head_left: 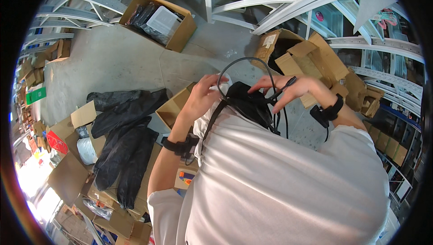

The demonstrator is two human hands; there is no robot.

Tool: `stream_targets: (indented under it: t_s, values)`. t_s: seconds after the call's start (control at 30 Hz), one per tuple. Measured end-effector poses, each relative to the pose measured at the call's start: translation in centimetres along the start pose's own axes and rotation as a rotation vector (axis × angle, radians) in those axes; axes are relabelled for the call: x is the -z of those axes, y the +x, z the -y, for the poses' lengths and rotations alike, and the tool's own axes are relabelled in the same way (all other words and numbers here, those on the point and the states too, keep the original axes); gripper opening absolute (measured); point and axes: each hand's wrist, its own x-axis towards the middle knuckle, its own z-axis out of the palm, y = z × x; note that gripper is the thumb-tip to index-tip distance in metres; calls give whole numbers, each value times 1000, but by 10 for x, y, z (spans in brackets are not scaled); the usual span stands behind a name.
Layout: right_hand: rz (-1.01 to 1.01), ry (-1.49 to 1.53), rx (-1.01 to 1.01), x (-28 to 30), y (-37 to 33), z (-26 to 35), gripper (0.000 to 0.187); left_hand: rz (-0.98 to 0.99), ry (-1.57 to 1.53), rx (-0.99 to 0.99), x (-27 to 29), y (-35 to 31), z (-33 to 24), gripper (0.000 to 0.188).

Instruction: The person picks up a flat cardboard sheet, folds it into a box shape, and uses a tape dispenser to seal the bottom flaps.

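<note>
A black pouch point(246, 100) on a black strap point(214, 121) hangs at the front of my white shirt point(270, 173). My left hand point(204, 95) is at its left edge, fingers bent but apart, beside a looping black cable point(246, 59). Over the pouch's right side, my right hand point(286, 91) has its thumb and fingers spread, and the fingertips reach the pouch's top. A short cable end with a black plug point(292, 82) lies across that hand's gap. What is inside the pouch is hidden. Both wrists wear black bands with small devices.
Ahead on the grey floor stands a cardboard box point(180, 35) with dark packages and a white item. Torn open cartons point(311, 60) sit at the right by white metal shelving point(257, 1). At the left, black wrapped bundles point(122, 146) lie over several boxes.
</note>
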Motion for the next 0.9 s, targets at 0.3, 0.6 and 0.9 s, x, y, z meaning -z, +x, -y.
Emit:
stream_targets:
  t_s: [0.3, 0.6, 0.9]
  values:
    - [-220, 354, -106, 41, 37, -70, 48, 89, 283, 6, 6, -7, -3, 25]
    - [54, 151, 99, 2, 107, 23, 37, 14, -125, 223, 22, 1, -8, 14]
    - [-17, -132, 102, -7, 115, 44, 31, -41, -363, 187, 26, -15, -1, 23]
